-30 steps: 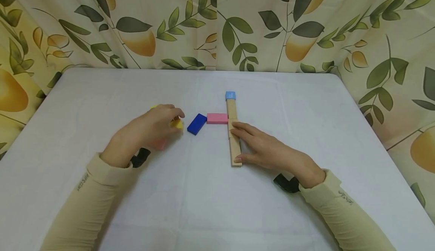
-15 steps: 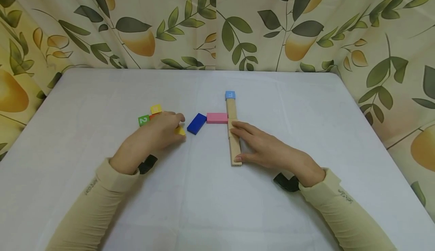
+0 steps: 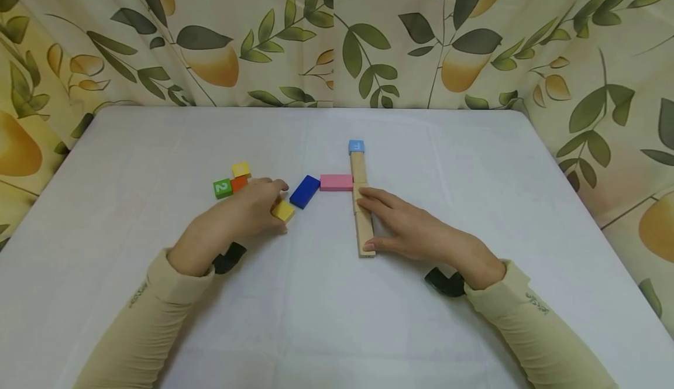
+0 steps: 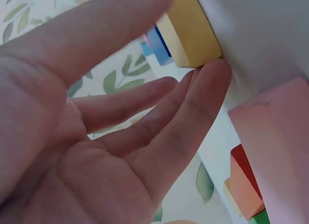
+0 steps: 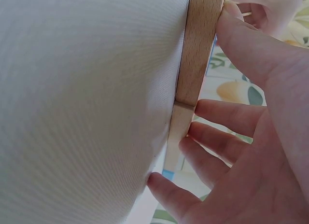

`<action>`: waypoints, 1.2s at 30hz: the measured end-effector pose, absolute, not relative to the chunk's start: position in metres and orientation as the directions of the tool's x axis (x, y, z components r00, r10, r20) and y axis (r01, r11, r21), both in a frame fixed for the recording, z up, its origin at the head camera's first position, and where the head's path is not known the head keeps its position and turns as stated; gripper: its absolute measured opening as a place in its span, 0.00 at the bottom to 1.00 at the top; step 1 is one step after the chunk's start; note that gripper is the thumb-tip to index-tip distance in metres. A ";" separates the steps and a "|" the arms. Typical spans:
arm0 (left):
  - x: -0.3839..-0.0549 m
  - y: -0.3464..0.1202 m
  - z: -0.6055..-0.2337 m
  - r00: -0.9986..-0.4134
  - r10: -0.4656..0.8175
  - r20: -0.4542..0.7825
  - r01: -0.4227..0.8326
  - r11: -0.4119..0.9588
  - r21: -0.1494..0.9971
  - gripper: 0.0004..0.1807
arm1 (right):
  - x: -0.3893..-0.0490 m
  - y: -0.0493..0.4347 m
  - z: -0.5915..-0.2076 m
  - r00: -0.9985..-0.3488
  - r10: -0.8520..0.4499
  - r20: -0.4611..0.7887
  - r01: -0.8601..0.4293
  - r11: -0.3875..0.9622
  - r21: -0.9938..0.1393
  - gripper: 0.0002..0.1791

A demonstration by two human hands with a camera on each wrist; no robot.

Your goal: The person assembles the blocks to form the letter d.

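My left hand (image 3: 242, 207) pinches a yellow block (image 3: 283, 210) between thumb and fingers, just left of a tilted dark blue block (image 3: 305, 192). In the left wrist view a fingertip meets the lower edge of that yellow block (image 4: 195, 33). A pink block (image 3: 336, 182) links the blue one to an upright row of plain wooden blocks (image 3: 364, 231), topped by a light blue block (image 3: 356, 146). On this row rest the fingers and thumb of my right hand (image 3: 408, 225). In the right wrist view its fingertips touch the wooden row (image 5: 198, 50) from the side.
Left of my left hand lie a green block (image 3: 222, 188) marked 2, an orange-red block (image 3: 239, 183) and another yellow block (image 3: 241, 169). The left wrist view shows another pink block (image 4: 280, 137), hidden in the head view. A leaf-patterned curtain (image 3: 295, 20) borders the white table (image 3: 447, 155).
My left hand has shifted right and toward me, bringing the yellow block out nearer the blue one and uncovering the green, orange-red and other yellow blocks. My right hand has stayed put.
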State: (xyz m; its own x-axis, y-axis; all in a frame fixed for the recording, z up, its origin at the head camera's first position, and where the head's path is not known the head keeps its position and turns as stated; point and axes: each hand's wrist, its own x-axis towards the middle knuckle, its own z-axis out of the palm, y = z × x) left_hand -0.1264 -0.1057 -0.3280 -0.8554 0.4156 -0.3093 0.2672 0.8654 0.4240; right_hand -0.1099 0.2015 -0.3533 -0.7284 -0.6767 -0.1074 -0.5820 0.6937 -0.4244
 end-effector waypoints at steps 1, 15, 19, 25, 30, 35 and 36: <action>-0.126 -0.106 -0.328 -0.852 0.425 -0.307 0.275 0.861 0.429 0.39 | -0.110 0.201 -0.353 -0.728 -0.677 -0.107 -0.583 0.693 -0.425 0.45; -0.126 -0.097 -0.329 -0.853 0.437 -0.286 0.311 0.864 0.395 0.39 | -0.110 0.200 -0.351 -0.731 -0.672 -0.121 -0.571 0.699 -0.430 0.45; -0.123 -0.094 -0.329 -0.861 0.425 -0.279 0.303 0.870 0.389 0.39 | -0.110 0.200 -0.351 -0.731 -0.672 -0.120 -0.574 0.700 -0.424 0.45; -0.121 -0.092 -0.330 -0.873 0.398 -0.281 0.279 0.882 0.380 0.39 | -0.110 0.200 -0.351 -0.729 -0.675 -0.115 -0.578 0.697 -0.425 0.45; -0.120 -0.089 -0.330 -0.881 0.386 -0.275 0.276 0.889 0.364 0.39 | -0.110 0.200 -0.352 -0.727 -0.678 -0.114 -0.581 0.695 -0.424 0.45; -0.119 -0.090 -0.327 -0.879 0.376 -0.294 0.262 0.895 0.362 0.41 | -0.111 0.199 -0.352 -0.727 -0.676 -0.118 -0.580 0.698 -0.420 0.45; -0.119 -0.091 -0.326 -0.880 0.371 -0.298 0.253 0.895 0.367 0.41 | -0.111 0.199 -0.352 -0.728 -0.675 -0.119 -0.579 0.698 -0.420 0.46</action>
State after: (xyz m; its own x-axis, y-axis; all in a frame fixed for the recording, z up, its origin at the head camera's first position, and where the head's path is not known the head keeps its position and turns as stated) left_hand -0.1192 -0.0914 -0.3258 -0.8796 0.3709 -0.2979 0.2533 0.8952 0.3667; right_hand -0.1106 0.1993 -0.3517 -0.7278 -0.6754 -0.1190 -0.5794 0.6984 -0.4203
